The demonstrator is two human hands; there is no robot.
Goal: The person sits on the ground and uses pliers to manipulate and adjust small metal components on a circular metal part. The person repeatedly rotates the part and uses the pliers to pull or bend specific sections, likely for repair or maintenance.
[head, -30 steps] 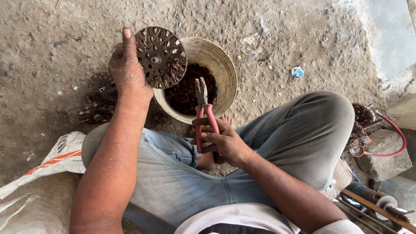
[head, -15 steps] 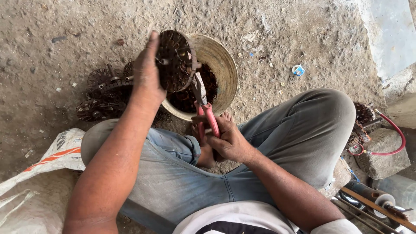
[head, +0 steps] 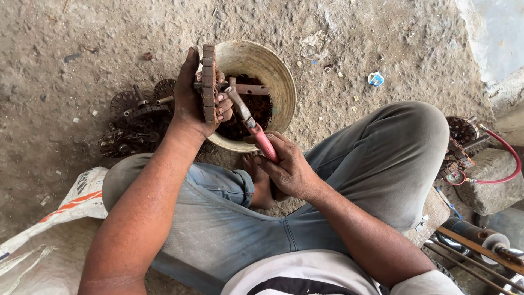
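Nearest the camera, bent knees in grey trousers [head: 382, 164] fill the lower frame, a bare foot [head: 261, 183] tucked between them. Right hand [head: 292, 169] clenched round red-handled pliers [head: 250, 121], nose touching the rusty metal disc [head: 208, 82]. Left hand [head: 197, 101] grips that disc edge-on, over the near rim of a pale bowl [head: 273, 68] holding dark scrap. Left of bowl, pile of similar discs [head: 134, 123] on dirt floor. White sack [head: 60, 207] lower left; red hose [head: 505, 164] and stone block [head: 494, 180] far right.

Rust-brown slotted disc [head: 208, 82] beside beige bowl [head: 278, 76]; red-handled pliers [head: 252, 124] over bowl; white sack, orange stripe [head: 71, 202], left of bowl.
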